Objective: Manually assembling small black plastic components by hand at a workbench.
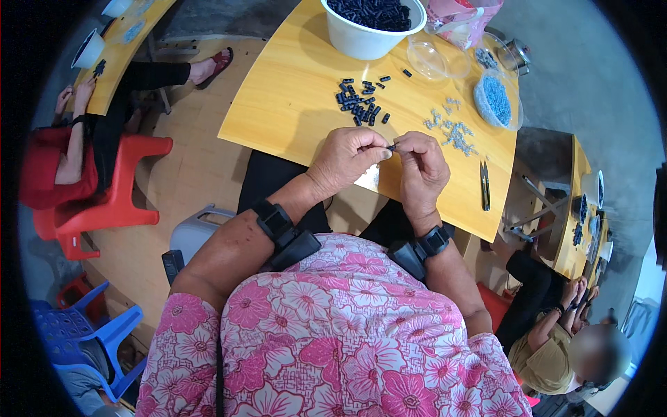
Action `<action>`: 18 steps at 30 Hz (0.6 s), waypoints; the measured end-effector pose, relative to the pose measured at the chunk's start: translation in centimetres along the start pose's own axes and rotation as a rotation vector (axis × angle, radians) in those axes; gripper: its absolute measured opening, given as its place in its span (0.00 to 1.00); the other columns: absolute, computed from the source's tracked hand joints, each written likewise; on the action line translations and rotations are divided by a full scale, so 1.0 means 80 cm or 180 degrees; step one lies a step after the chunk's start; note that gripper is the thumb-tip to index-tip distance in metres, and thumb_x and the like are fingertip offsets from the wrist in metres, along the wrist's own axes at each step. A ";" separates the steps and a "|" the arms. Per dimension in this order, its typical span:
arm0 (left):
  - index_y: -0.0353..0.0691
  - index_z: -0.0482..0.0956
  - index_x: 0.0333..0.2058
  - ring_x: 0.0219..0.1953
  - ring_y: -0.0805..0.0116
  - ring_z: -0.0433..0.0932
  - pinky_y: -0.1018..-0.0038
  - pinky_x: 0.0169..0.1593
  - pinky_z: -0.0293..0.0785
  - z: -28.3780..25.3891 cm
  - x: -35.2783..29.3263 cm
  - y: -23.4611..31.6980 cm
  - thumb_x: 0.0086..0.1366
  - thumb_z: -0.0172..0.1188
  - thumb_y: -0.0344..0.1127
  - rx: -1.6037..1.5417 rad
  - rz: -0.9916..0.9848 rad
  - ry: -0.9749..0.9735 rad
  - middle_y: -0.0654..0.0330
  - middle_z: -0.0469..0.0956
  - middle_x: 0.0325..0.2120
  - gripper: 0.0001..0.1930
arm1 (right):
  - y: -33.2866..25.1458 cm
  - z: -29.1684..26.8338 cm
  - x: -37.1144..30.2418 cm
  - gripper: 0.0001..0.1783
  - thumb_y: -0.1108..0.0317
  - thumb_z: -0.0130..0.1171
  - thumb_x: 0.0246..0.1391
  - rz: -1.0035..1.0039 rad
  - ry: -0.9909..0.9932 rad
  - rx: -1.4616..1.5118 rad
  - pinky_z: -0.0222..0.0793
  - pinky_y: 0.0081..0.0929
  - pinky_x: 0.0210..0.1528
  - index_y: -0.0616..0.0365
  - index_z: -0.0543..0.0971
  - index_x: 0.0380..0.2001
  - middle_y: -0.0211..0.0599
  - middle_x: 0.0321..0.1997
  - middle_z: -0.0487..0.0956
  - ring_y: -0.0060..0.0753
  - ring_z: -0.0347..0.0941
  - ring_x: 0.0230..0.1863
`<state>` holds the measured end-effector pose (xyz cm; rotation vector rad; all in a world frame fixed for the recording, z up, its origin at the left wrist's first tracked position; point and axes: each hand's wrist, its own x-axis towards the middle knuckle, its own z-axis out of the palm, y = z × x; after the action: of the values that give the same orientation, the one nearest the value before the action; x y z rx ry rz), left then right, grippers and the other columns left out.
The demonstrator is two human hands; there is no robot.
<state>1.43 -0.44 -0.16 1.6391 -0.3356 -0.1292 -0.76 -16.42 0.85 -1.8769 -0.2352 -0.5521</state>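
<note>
My left hand (349,161) and my right hand (423,170) meet just above the near edge of the table, thumbs and forefingers pinched together. Between the fingertips shows a small black plastic piece (392,147), mostly covered by the fingers. Beyond my left hand lies a loose pile of small black plastic pieces (361,103). Past my right hand, small clear or silvery parts (456,135) are scattered on the wood. A pair of dark thread snips (485,186) rests near the table's right edge.
At the back of the yellow table (278,104) stands a white tub (368,43) of black pieces. Near it are clear plastic lids (429,61), a pink bag (467,21) and a bowl of blue parts (495,99). Other people sit at tables on both sides.
</note>
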 end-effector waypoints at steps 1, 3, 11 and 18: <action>0.33 0.82 0.31 0.25 0.75 0.77 0.75 0.31 0.74 -0.001 0.000 -0.002 0.59 0.65 0.33 0.0000 0.0003 0.0011 0.59 0.80 0.22 0.08 | -0.001 0.001 0.001 0.09 0.85 0.58 0.49 -0.0078 -0.0013 -0.0105 0.71 0.22 0.42 0.56 0.77 0.30 0.32 0.32 0.77 0.29 0.75 0.36; 0.33 0.82 0.32 0.24 0.75 0.76 0.75 0.31 0.74 -0.001 0.001 -0.001 0.59 0.65 0.33 -0.0018 -0.0021 -0.0021 0.59 0.80 0.22 0.08 | -0.002 0.002 -0.002 0.09 0.84 0.58 0.50 0.0006 -0.0021 0.0014 0.71 0.22 0.42 0.57 0.77 0.29 0.32 0.32 0.78 0.28 0.75 0.36; 0.32 0.81 0.34 0.30 0.80 0.76 0.80 0.35 0.74 -0.006 0.003 0.008 0.62 0.62 0.29 0.0085 -0.0181 -0.0199 0.64 0.80 0.25 0.06 | 0.000 -0.003 -0.003 0.08 0.83 0.58 0.52 0.0190 -0.0118 0.0242 0.71 0.21 0.44 0.57 0.78 0.33 0.33 0.33 0.78 0.27 0.76 0.38; 0.34 0.83 0.32 0.26 0.75 0.79 0.77 0.33 0.75 -0.003 0.006 0.000 0.59 0.65 0.34 -0.0089 -0.0125 -0.0011 0.59 0.81 0.22 0.08 | -0.010 -0.010 -0.006 0.18 0.82 0.63 0.47 0.0558 -0.0340 0.0376 0.74 0.23 0.46 0.59 0.79 0.44 0.38 0.37 0.79 0.28 0.79 0.40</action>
<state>1.98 -0.34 -0.06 1.6183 -0.3032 -0.1658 -1.70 -16.78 1.51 -1.7931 -0.1676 -0.3125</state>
